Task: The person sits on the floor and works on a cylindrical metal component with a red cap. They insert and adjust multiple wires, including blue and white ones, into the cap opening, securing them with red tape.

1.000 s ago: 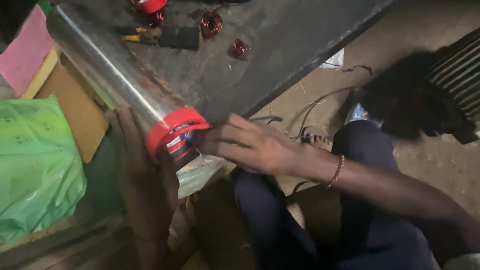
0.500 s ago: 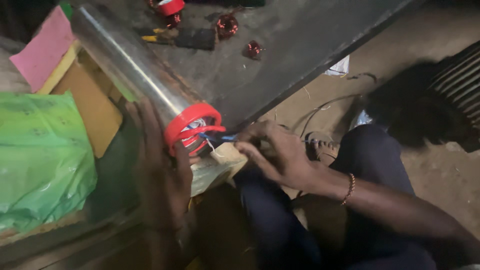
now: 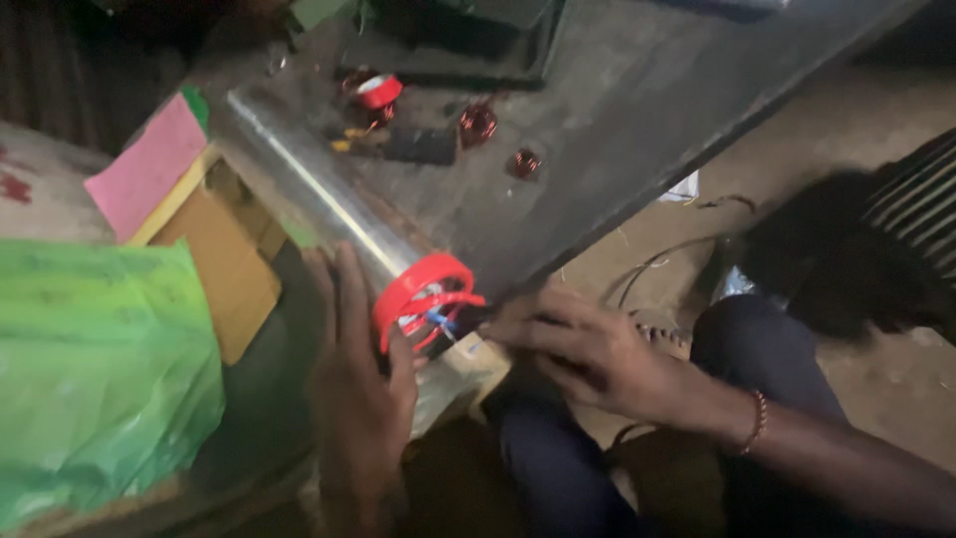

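A long shiny metal cylinder (image 3: 309, 184) lies on a dark workbench (image 3: 617, 110), its near end ringed by a red cap (image 3: 423, 294) with red and blue wires showing inside. My left hand (image 3: 358, 399) cups the cylinder from below, thumb against the red cap. My right hand (image 3: 588, 354) is at the open end, fingertips pinching the wires that come out of it. A beaded bracelet (image 3: 759, 423) is on my right wrist. My legs in dark trousers (image 3: 757, 349) are below.
On the bench lie a roll of red tape (image 3: 378, 90), two copper coils (image 3: 478, 125) and a dark tool (image 3: 418, 147). At left are a green plastic bag (image 3: 100, 369), pink and yellow sheets (image 3: 149, 164) and a brown box (image 3: 224, 264). Loose wires (image 3: 657, 264) trail on the dirt floor.
My right hand has drawn back slightly from the cylinder's end, pulling at the wires. My left hand has slid up to the red cap. The view has shifted down and right.
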